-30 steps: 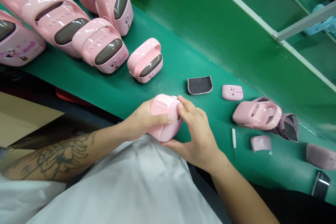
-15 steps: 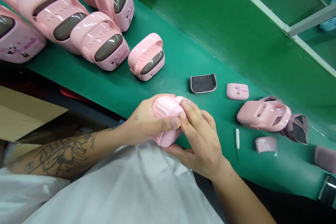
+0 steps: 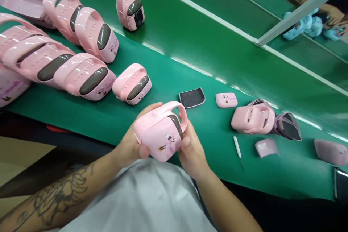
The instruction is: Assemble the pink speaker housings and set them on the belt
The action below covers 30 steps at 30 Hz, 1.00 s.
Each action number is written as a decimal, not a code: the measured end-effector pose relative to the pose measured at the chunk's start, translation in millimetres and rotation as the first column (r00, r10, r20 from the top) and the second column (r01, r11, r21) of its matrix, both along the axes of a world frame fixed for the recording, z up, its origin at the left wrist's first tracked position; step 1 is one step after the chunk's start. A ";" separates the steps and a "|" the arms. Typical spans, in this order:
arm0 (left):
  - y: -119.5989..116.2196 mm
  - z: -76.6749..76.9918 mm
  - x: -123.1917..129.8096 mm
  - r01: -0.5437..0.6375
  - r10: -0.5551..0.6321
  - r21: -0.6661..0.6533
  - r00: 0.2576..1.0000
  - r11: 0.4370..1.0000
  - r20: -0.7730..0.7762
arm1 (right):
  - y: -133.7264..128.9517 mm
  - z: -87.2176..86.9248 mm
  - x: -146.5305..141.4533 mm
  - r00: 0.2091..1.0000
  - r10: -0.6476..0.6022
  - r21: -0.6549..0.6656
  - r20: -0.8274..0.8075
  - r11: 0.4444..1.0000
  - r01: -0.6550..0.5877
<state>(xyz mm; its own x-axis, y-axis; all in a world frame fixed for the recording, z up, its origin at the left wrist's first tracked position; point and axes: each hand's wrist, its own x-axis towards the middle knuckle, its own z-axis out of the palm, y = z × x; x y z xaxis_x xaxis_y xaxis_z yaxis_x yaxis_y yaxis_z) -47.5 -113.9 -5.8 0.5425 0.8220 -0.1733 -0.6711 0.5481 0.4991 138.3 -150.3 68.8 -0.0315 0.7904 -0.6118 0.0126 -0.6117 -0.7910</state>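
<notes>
Between both hands, just above my lap at the bench edge, is a pink plastic housing with a loop handle (image 3: pixel 160 136), a dark window strip and a cartoon print facing up. My left hand (image 3: pixel 132 141) is closed round its left side, the thumb on the near edge. Round the right end by the handle, my right hand (image 3: pixel 191 148) grips it, thumb against the side; its other fingers are partly hidden. Beyond the hands lies a curved panel with a dark face (image 3: pixel 192 98). A similar pink housing (image 3: pixel 133 84) stands to the left of it.
Several pink housings (image 3: pixel 87 76) crowd the left of the green bench (image 3: pixel 163 76). One (image 3: pixel 130 7) stands near the back. To the right lie a printed pink cover (image 3: pixel 226 100), a white-handled screwdriver (image 3: pixel 237 146), a pink shell (image 3: pixel 252 119) and a pale curved piece (image 3: pixel 266 148). A co-worker's hand (image 3: pixel 331 16) shows beyond the rail.
The housing has been turned over in my hands, so its printed face and handle now show. My right hand has shifted from on top to its right side. The view has swung too.
</notes>
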 end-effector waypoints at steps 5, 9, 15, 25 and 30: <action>5.7 20.6 -18.8 0.188 -0.190 -0.036 0.935 0.982 -0.298 | 6.9 2.1 1.7 0.980 -0.199 -0.055 -0.004 0.979 0.198; 13.0 36.8 -22.9 0.240 -0.247 -0.090 0.777 0.967 -0.579 | 3.6 11.2 3.9 0.966 -0.192 -0.098 0.172 0.973 0.210; 19.0 53.1 -15.2 0.251 -0.260 -0.124 0.641 0.960 -0.722 | 0.1 18.0 -1.5 0.959 -0.183 -0.064 0.217 0.977 0.201; 13.3 49.1 -13.7 0.175 -0.108 0.015 0.672 0.984 -0.733 | 3.4 19.3 -5.4 0.940 -0.194 0.021 0.281 0.980 0.196; 16.2 26.8 -8.0 0.112 -0.062 0.043 0.789 0.993 -0.611 | 12.5 13.7 -8.7 0.933 -0.239 -0.033 0.268 0.966 0.257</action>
